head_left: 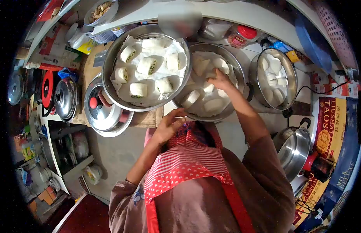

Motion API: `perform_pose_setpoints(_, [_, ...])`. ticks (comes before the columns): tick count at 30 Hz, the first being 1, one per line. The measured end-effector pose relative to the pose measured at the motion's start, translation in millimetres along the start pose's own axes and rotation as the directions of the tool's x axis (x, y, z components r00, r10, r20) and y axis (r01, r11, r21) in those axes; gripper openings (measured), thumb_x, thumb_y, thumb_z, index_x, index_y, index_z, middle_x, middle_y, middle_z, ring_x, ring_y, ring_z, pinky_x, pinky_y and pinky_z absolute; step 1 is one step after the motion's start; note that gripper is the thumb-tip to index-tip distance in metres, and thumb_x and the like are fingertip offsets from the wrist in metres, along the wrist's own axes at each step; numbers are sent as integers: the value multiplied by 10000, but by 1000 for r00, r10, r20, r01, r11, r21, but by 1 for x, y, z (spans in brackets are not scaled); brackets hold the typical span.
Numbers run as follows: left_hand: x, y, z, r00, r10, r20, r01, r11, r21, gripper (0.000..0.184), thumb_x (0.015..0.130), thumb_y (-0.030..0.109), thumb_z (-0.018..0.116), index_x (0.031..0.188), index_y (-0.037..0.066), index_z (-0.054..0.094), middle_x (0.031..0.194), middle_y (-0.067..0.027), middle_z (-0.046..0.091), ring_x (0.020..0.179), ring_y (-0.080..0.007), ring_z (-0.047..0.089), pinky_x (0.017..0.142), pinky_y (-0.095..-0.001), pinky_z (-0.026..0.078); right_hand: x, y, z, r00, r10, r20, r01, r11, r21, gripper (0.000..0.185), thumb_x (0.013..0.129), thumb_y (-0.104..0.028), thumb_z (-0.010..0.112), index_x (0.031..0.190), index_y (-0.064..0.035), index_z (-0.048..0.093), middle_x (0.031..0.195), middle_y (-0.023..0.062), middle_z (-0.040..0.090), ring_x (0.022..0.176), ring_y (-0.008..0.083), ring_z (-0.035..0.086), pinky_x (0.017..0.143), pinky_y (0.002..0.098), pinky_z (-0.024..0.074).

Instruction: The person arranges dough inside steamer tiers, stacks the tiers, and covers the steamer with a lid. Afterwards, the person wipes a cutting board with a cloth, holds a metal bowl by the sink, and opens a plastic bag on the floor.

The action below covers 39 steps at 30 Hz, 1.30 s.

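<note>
While the right hand (220,82) reaches down inside the middle pan (240,72), its fingers bunched over a small dough piece (208,87), the likeliest trouble is a squashed edge: soft dough would give under too firm a pinch. Whether the fingertips have closed on the piece cannot be told. Other pieces (190,98) lie near it in the middle pan, so a sideways drag could knock one or ruck the pale liner (201,111) beneath, perhaps leaving dough stuck together.

The left hand (169,126) is at the middle pan's near rim, fingers loosely spread; it cannot be told whether they grip the metal. If they do not, a push from inside might make the middle pan slide. To its left, the left pan (107,77), holding rolls (147,66), overlaps it in view, though contact is unclear; a bump could shift those rolls. On the middle pan's right, a black handle (250,91) juts towards the pot (292,77), where a swinging forearm (245,110) might catch it.
</note>
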State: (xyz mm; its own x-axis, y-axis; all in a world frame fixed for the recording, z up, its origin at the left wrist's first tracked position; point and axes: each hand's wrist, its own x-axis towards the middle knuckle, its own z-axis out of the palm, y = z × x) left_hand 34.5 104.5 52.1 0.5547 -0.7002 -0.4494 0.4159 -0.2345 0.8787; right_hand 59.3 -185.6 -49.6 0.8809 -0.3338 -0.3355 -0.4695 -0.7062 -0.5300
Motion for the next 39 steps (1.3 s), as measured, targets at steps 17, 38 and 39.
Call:
perform_pose_setpoints(17, [10,6,3,999,-43,7,43,999,21,390,834,146,498,1178,-2,386,1085,-101,506,978,-179,488,840,-271,393,-14,-21,0,986,165,36,-165,986,-12,606,693,-329,600,1195,-70,381,978,192,551,908,298,542,779,346,424])
perform_pose_setpoints(38, [16,5,-3,996,-72,59,71,997,23,443,822,190,525,1190,1,367,1081,-104,515,981,-184,496,839,-285,396,-36,-9,-25,994,80,-68,-70,989,134,579,750,-318,554,1193,-5,352,1081,194,498,992,324,491,851,366,388])
perform_pose_setpoints(39, [17,4,-3,997,-64,52,63,998,21,435,825,180,521,1191,2,367,1082,-106,515,978,-186,498,841,-288,395,-36,3,-24,994,81,-68,-71,989,133,579,750,-318,554,1193,-5,352,1081,194,498,992,324,491,851,366,388])
